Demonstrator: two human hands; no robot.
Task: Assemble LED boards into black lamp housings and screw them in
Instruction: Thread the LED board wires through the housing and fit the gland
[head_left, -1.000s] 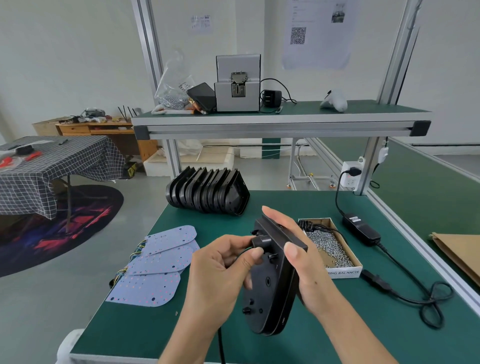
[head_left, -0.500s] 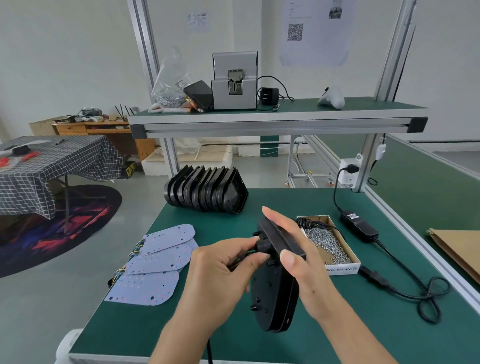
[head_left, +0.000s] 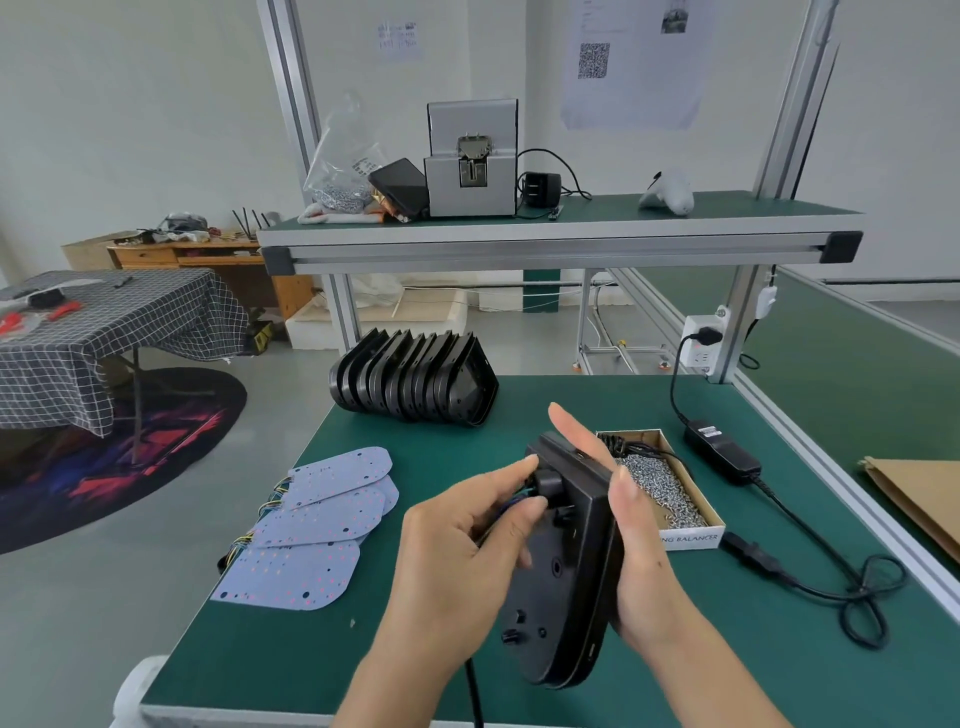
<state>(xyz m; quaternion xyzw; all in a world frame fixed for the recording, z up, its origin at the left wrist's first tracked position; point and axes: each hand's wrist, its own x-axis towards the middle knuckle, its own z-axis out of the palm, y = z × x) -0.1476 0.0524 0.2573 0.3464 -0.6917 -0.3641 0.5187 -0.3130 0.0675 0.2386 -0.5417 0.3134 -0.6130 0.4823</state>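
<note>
At the frame's lower centre, our right hand (head_left: 636, 545) cradles a black lamp housing (head_left: 566, 566) upright above the bench (head_left: 753, 670). Our left hand (head_left: 462, 551) now pinches what seem coloured wires (head_left: 521, 496) at its rear socket, tighter than before; the LED boards (head_left: 317, 525) wait lower left.

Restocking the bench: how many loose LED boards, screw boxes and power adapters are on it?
LED boards: 4 (overlapping, one barely shows)
Screw boxes: 1
Power adapters: 1
Total: 6
</note>
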